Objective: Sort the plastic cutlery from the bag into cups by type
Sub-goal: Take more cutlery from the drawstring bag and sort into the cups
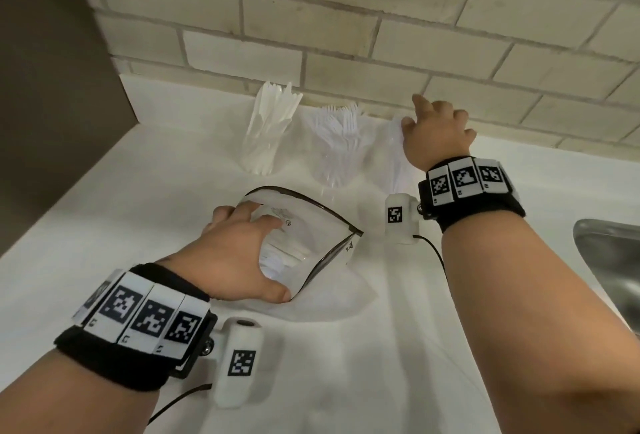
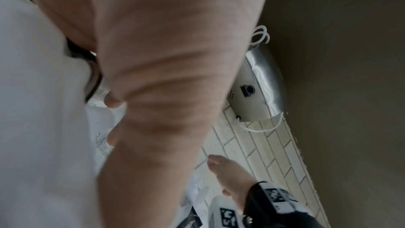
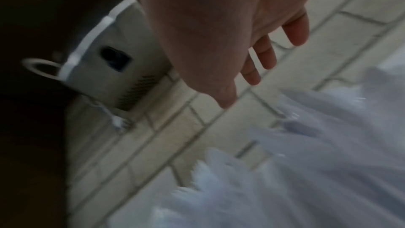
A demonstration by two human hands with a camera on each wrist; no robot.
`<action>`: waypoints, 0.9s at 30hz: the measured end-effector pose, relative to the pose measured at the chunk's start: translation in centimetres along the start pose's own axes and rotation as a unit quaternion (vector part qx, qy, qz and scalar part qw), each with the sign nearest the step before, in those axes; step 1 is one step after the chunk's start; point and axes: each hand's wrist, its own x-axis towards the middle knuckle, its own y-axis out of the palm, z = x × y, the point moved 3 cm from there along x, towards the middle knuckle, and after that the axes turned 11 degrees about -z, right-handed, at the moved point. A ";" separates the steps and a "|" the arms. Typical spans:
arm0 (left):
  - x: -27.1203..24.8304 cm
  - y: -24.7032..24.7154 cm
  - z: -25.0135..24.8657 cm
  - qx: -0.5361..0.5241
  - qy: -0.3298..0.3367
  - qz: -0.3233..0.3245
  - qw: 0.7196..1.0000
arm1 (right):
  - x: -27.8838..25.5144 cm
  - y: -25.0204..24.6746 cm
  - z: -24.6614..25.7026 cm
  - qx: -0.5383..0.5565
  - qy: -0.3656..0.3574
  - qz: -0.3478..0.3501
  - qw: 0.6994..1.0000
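A clear plastic bag (image 1: 311, 222) with a dark rim lies on the white counter (image 1: 145, 191), white cutlery showing inside. My left hand (image 1: 259, 253) grips its open mouth, fingers on the upper rim and thumb on the lower. Against the wall stand three clear cups: one of knives (image 1: 266, 135), one of forks (image 1: 337, 146), and a third cup (image 1: 396, 159) partly hidden behind my right hand (image 1: 420, 118). That hand hovers over the third cup with straight fingers (image 3: 295, 29) and holds nothing. The third cup's contents are hard to make out.
A brick wall (image 1: 346, 17) runs right behind the cups. A dark cabinet side (image 1: 52, 87) bounds the counter on the left, and a steel sink (image 1: 609, 260) sits at the right edge. A grey wall-mounted device (image 2: 252, 93) hangs above.
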 end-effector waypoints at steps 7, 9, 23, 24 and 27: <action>-0.3 0.1 0.5 -0.007 -0.002 -0.023 1.000 | -10.3 -5.1 9.3 0.221 -0.241 0.095 0.940; -0.5 0.1 0.4 -0.006 -0.004 -0.019 1.000 | -13.3 -3.1 11.3 0.173 -0.304 0.216 0.912; -2.9 1.9 1.4 0.121 -0.033 0.084 0.989 | -17.6 3.5 10.6 -0.018 -0.277 0.373 0.885; -2.8 1.9 1.3 0.126 -0.028 0.093 0.987 | -17.5 3.6 10.6 -0.014 -0.267 0.371 0.889; -2.5 1.8 0.9 0.136 -0.023 0.105 0.985 | -17.4 3.7 10.8 -0.020 -0.252 0.360 0.898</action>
